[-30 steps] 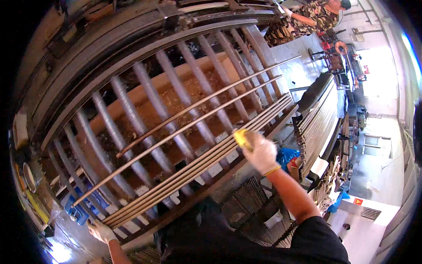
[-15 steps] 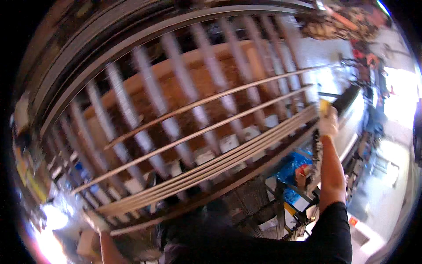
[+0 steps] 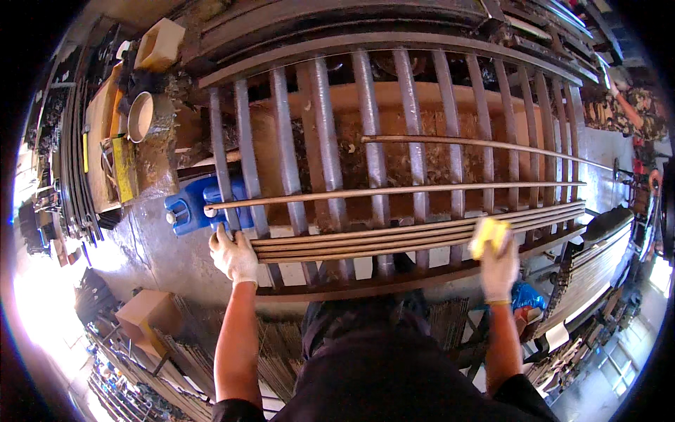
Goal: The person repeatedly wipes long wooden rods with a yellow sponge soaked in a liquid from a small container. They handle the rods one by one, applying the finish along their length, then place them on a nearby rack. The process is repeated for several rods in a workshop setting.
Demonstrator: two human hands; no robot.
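Note:
Several long, thin brown rods [image 3: 365, 245] lie side by side along the near part of a slatted metal rack [image 3: 325, 112]. At their left ends is my left hand [image 3: 234, 256], white-gloved, with its fingers bent around the rod ends. My right hand [image 3: 500, 273], also gloved, grips a yellow sponge-like block [image 3: 490, 236] over the right part of the bundle. The block covers part of the rods, and motion blurs it slightly. Farther back, a single rod [image 3: 422, 190] and a shorter-looking rod [image 3: 485, 143] rest apart across the slats.
Beneath the rack's left end stands a blue jerrycan [image 3: 188, 208]. A round pan-like container [image 3: 140, 117] and an open box [image 3: 160, 43] are at the far left. Stacked bars [image 3: 589, 264] lie at right, a cardboard box [image 3: 149, 318] at near left. Another person's arm [image 3: 626, 105] shows far right.
The view has swung and levelled over the rack. My right hand has moved the yellow block leftward, from the rods' right ends onto the bundle. My left hand stays at the left ends.

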